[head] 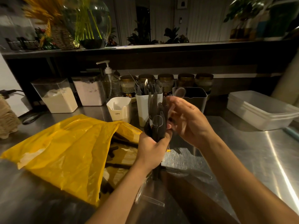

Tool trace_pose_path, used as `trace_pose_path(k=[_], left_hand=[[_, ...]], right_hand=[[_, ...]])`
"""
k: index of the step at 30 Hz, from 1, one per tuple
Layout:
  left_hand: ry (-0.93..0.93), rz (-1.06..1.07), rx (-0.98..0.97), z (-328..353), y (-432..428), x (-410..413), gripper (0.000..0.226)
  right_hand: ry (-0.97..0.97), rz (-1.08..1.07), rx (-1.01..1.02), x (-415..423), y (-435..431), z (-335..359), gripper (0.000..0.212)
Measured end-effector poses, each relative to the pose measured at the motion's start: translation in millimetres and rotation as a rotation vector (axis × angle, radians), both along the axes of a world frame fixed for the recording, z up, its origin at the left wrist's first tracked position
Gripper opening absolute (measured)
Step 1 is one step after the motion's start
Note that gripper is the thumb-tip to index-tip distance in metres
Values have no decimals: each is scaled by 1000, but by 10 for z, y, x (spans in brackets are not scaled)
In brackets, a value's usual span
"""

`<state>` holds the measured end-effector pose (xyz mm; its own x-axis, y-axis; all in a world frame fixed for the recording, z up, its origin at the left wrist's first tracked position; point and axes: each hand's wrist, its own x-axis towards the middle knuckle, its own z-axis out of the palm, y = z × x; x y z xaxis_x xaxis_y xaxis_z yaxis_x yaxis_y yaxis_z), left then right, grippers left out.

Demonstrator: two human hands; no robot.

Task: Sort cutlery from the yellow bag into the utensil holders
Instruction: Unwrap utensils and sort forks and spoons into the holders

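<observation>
The yellow bag [68,151] lies open on the steel counter at the left, with dark cutlery showing in its mouth. My left hand [152,147] grips a bundle of black plastic cutlery [157,117] upright just right of the bag. My right hand [186,118] pinches a clear plastic spoon [179,92] and holds it up beside the bundle. Behind them stand three holders: a small white holder [119,109], a taller white holder [143,101] filled with several black pieces, and a grey holder [196,96].
Two clear containers of powder [56,96] and a pump bottle [110,80] stand at the back left, with a row of jars [166,80] behind the holders. Stacked white tubs [262,109] sit at the right. Clear plastic wrappers [150,196] lie on the counter near me.
</observation>
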<state>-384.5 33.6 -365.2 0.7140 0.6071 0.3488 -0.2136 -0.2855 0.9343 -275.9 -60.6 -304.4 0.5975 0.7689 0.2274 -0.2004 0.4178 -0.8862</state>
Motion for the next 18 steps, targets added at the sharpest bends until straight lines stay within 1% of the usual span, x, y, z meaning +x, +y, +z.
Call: trace_pose_path(k=[2, 3, 4, 6, 8, 9, 10, 12, 13, 15, 17, 18], left_hand=[[-1, 19, -42, 1, 12, -13, 33], [-11, 20, -90, 12, 21, -16, 29], [-21, 20, -136, 17, 34, -12, 26], [-33, 5, -198, 59, 40, -6, 24], [-77, -30, -263, 110, 21, 15, 12], [-84, -36, -293, 130, 13, 23, 10], [-83, -37, -311, 132, 13, 29, 11], [-65, -14, -289, 112, 40, 9, 9], [-55, -1, -252, 107, 57, -12, 7], [-38, 5, -145, 81, 90, -38, 12], [-20, 19, -141, 57, 123, -37, 9], [-16, 42, -163, 42, 144, -25, 9]], right_hand=[[32, -239, 15, 8, -7, 53, 23], [-11, -330, 29, 5, -20, 85, 21], [-89, -373, 32, -14, -44, 120, 20], [-318, -330, -9, -115, -73, 190, 19], [-653, -287, -173, -231, -50, 216, 8], [-799, -294, -263, -279, -18, 208, 10], [-880, -326, -337, -322, 18, 196, 15], [-919, -398, -374, -391, 87, 173, 16], [-943, -423, -367, -418, 111, 169, 12], [-968, -457, -358, -465, 149, 179, 7], [-880, -505, -325, -438, 189, 222, 9], [-795, -525, -289, -408, 205, 252, 8]])
